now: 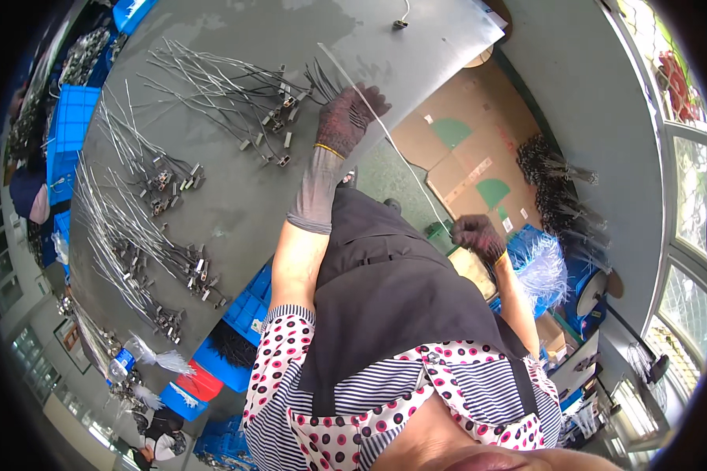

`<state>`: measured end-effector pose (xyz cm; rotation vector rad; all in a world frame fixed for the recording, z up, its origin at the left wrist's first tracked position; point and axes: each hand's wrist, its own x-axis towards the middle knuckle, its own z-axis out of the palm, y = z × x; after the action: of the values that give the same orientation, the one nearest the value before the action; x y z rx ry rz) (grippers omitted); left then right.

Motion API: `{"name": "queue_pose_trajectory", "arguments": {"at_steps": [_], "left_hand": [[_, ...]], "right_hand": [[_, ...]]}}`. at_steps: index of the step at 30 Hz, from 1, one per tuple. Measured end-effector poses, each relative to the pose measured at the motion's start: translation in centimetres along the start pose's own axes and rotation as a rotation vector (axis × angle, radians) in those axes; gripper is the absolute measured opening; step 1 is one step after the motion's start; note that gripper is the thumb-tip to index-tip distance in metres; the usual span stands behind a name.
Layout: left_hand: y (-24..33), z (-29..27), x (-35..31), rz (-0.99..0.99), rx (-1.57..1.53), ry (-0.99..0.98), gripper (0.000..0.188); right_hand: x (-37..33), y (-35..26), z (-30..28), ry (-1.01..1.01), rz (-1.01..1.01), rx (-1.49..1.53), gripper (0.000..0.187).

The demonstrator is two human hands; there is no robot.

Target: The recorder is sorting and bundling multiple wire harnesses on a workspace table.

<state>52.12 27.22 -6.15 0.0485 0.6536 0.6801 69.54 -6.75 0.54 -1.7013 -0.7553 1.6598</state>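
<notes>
A long thin white strand (pixel 406 163) runs slantwise from above the metal table (pixel 236 31) down past its right edge. My left hand (pixel 346 118), in a dark knitted glove, is at that edge with its fingers bent around the strand. My right hand (pixel 479 237), also gloved, is closed on the strand's lower end, out beyond the table. Beside my left hand lies a bundle of dark wires (pixel 320 82). Left of it, grey cables (pixel 212 74) with small connectors (pixel 279 118) spread over the tabletop.
More bundles of cables (pixel 133 145) lie along the table's left side. Blue crates (pixel 71 129) line its far left edge. Flattened cardboard (pixel 467 149) covers the floor at the right, with dark wire bundles (pixel 562 196) and bundled clear strands (pixel 540 271) nearby.
</notes>
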Motion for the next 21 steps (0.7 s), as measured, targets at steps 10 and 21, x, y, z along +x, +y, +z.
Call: {"name": "queue_pose_trajectory", "arguments": {"at_steps": [10, 21], "left_hand": [[2.2, -0.3, 0.1, 0.118, 0.054, -0.115, 0.027], [2.3, -1.3, -1.1, 0.185, 0.205, -0.107, 0.031]], "right_hand": [[-6.7, 10.2, -0.5, 0.172, 0.242, -0.012, 0.026], [-7.5, 10.1, -2.2, 0.227, 0.258, 0.025, 0.026]]}}
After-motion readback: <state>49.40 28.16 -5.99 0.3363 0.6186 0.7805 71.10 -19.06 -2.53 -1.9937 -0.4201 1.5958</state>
